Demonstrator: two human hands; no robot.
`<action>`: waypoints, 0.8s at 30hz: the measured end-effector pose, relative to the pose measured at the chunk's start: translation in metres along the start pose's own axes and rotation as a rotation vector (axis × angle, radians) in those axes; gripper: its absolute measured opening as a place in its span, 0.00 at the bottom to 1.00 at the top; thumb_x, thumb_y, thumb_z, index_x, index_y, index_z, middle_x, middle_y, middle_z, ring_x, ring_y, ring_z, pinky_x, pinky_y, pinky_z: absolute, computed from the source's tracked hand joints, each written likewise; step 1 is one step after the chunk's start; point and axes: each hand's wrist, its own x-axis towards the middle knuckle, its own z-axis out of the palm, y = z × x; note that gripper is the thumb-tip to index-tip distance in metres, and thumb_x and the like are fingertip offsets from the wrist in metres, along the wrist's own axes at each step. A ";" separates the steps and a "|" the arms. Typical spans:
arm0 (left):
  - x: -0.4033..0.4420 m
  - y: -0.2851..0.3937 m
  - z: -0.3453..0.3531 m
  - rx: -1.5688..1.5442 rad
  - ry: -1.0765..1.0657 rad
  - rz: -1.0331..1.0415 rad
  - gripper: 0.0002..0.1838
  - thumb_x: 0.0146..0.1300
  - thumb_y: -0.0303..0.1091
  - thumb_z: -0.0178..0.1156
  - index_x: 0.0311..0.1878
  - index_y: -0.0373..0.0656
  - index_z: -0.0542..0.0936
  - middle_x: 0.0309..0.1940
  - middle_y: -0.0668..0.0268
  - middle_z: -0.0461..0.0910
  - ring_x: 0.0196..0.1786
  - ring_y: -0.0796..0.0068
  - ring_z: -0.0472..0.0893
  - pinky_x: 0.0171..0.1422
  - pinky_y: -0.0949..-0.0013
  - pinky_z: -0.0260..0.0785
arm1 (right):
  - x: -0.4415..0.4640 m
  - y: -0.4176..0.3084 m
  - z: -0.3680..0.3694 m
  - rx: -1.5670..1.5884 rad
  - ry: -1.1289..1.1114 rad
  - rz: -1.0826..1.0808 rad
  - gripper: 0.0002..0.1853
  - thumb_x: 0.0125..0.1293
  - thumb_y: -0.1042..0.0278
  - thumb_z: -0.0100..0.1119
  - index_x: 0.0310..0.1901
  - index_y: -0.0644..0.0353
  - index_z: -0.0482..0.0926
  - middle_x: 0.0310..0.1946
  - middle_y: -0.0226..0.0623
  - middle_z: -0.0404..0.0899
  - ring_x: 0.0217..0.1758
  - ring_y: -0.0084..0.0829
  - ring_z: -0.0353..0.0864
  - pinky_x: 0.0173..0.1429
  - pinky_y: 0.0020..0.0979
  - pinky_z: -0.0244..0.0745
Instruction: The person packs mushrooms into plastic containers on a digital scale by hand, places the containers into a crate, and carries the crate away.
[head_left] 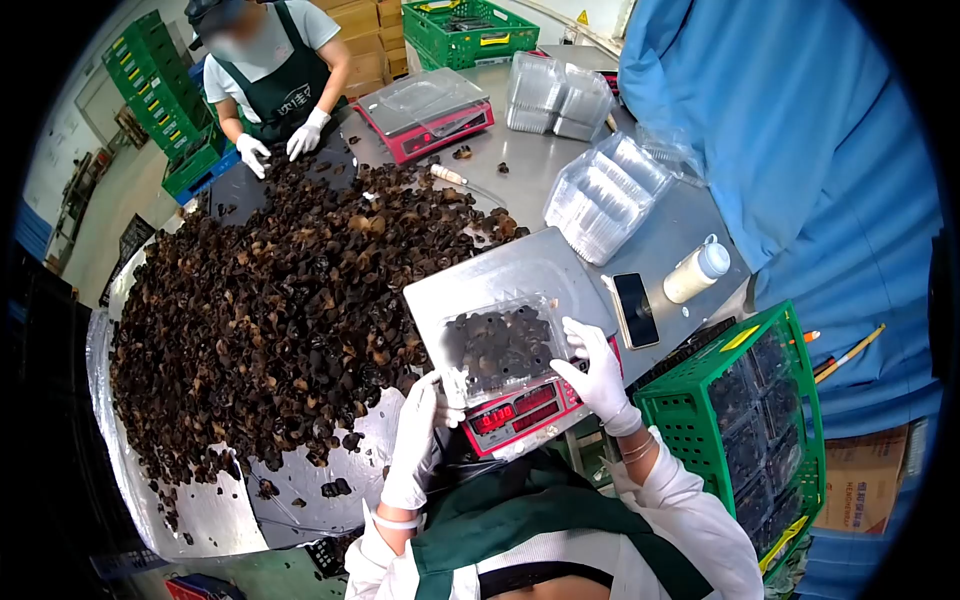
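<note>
A clear plastic box (pixel 500 345) filled with dark wood ear mushrooms lies on the metal pan of a red digital scale (pixel 515 415), its red digits lit. My left hand (pixel 420 430), in a white glove, grips the box at its near left corner. At the right edge, my gloved right hand (pixel 600 378) holds the same box between thumb and fingers. To the left spreads a large heap of brown-black wood ear mushrooms (pixel 270 310).
Stacked empty clear boxes (pixel 610 195), a phone (pixel 635 310) and a white bottle (pixel 697 270) lie right of the scale. A green crate (pixel 690 400) of filled boxes stands at right. Across the table, a gloved co-worker (pixel 280 80) handles mushrooms beside another scale (pixel 425 115).
</note>
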 end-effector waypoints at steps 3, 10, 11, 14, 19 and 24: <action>-0.006 -0.004 0.003 -0.004 -0.034 -0.015 0.21 0.74 0.39 0.48 0.64 0.38 0.66 0.35 0.61 0.79 0.34 0.74 0.81 0.40 0.73 0.75 | -0.005 0.023 -0.004 0.293 -0.078 0.327 0.27 0.57 0.70 0.68 0.58 0.64 0.72 0.53 0.41 0.75 0.48 0.31 0.80 0.51 0.31 0.76; -0.009 -0.009 -0.007 0.010 0.109 -0.059 0.19 0.70 0.36 0.55 0.60 0.40 0.70 0.38 0.62 0.80 0.36 0.74 0.81 0.44 0.72 0.74 | 0.026 0.007 0.012 -0.181 0.160 -0.249 0.09 0.54 0.67 0.68 0.36 0.60 0.83 0.53 0.44 0.76 0.63 0.46 0.68 0.66 0.39 0.63; -0.011 -0.008 -0.005 0.014 0.105 -0.058 0.19 0.70 0.36 0.55 0.60 0.40 0.70 0.38 0.62 0.80 0.36 0.74 0.81 0.44 0.72 0.74 | 0.028 0.002 0.020 -0.299 0.159 -0.295 0.09 0.53 0.66 0.69 0.34 0.58 0.83 0.55 0.43 0.75 0.68 0.47 0.64 0.67 0.39 0.61; -0.022 -0.001 0.010 0.557 0.399 0.334 0.17 0.64 0.26 0.59 0.56 0.38 0.77 0.40 0.63 0.81 0.42 0.74 0.79 0.49 0.73 0.72 | 0.032 -0.002 0.028 -0.316 0.080 -0.249 0.09 0.51 0.67 0.70 0.31 0.57 0.79 0.55 0.39 0.75 0.70 0.47 0.61 0.69 0.41 0.59; -0.029 0.024 0.030 0.619 0.225 0.557 0.17 0.58 0.22 0.63 0.52 0.39 0.79 0.43 0.61 0.78 0.41 0.74 0.79 0.48 0.72 0.72 | 0.028 -0.024 0.017 -0.026 0.047 -0.364 0.07 0.53 0.76 0.66 0.34 0.59 0.78 0.49 0.39 0.78 0.63 0.45 0.71 0.65 0.41 0.64; -0.022 0.052 0.066 0.566 0.060 0.571 0.28 0.54 0.23 0.67 0.61 0.42 0.75 0.52 0.64 0.77 0.46 0.75 0.78 0.49 0.74 0.71 | 0.018 -0.051 0.015 0.176 -0.210 -0.363 0.07 0.57 0.75 0.62 0.38 0.65 0.79 0.38 0.44 0.80 0.43 0.45 0.79 0.50 0.37 0.73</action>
